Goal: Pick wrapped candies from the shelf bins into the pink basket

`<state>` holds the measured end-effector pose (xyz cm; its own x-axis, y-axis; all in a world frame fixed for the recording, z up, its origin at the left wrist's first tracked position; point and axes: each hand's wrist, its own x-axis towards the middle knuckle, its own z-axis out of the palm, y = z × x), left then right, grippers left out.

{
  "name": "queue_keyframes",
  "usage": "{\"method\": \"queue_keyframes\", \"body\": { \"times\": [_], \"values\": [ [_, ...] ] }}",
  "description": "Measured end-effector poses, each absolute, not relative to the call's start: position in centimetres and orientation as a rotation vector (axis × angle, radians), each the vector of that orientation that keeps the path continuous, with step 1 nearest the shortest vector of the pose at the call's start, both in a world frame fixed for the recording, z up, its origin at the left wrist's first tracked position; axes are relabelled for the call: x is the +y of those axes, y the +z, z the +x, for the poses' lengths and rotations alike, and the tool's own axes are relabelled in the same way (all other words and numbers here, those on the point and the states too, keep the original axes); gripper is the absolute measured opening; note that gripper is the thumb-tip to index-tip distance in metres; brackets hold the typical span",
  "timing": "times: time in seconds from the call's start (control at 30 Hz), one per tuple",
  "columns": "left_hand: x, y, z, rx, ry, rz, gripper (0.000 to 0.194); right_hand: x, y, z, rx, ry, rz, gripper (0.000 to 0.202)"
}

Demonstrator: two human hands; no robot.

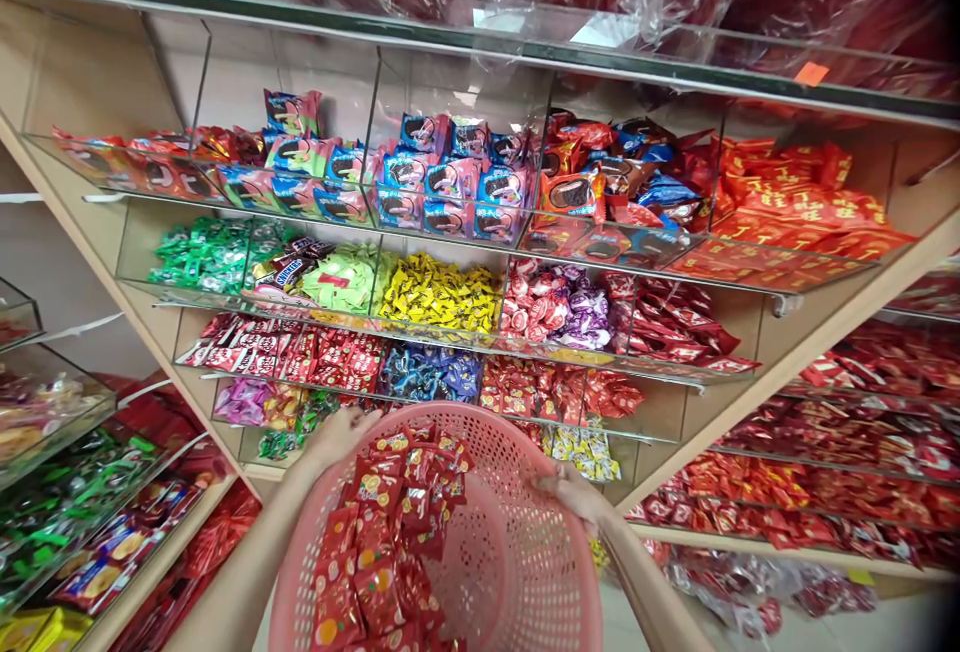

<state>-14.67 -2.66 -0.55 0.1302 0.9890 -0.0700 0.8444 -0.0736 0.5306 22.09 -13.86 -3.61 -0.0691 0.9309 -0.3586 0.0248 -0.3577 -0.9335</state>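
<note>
A pink perforated plastic basket [536, 572] is held up in front of me, tilted so its inside faces me. My left hand [346, 435] is closed on its far left rim, the fingers partly blurred. On the right side, my right hand [571, 492] grips the basket wall, with fingers showing over the inner side. Red candy packets with orange fruit pictures [375, 572] lie heaped along the left half of the basket. Just beyond the rim, similar red packets [525, 387] fill a clear shelf compartment.
Ahead stands a wooden rack with clear bins: blue-pink cookie packs [450, 177], yellow candies [439, 297], green candies [199, 252] and red-orange packs [802, 197]. A glass shelf edge [480, 37] crosses above. More candy shelves [825, 432] flank the right, others [67, 492] the left.
</note>
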Motion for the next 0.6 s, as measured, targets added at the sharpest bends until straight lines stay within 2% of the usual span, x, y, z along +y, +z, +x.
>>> {"method": "queue_keyframes", "body": {
  "times": [0.13, 0.3, 0.37, 0.5, 0.6],
  "values": [
    [0.4, -1.4, -11.2, 1.571, 0.283, 1.819, 0.062, -13.8, -3.2, 21.9, -1.165, 1.524, -1.43, 0.043],
    [0.5, -2.9, -10.4, 1.686, 0.279, 1.833, 0.066, -12.8, -3.8, 22.9, -1.358, 1.385, -1.507, 0.044],
    [0.5, -2.8, -10.6, 1.713, 0.273, 1.819, 0.067, -12.0, -3.6, 23.0, -1.446, 1.15, -1.592, 0.045],
    [0.6, -2.5, -10.7, 1.719, 0.236, 1.807, 0.064, -9.4, -0.9, 20.6, -1.561, 0.437, -1.732, 0.049],
    [0.8, -2.8, -10.6, 1.7, 0.239, 1.808, 0.062, -6.6, 2.3, 16.3, -1.875, 0.319, -1.64, 0.035]
  ]
}}
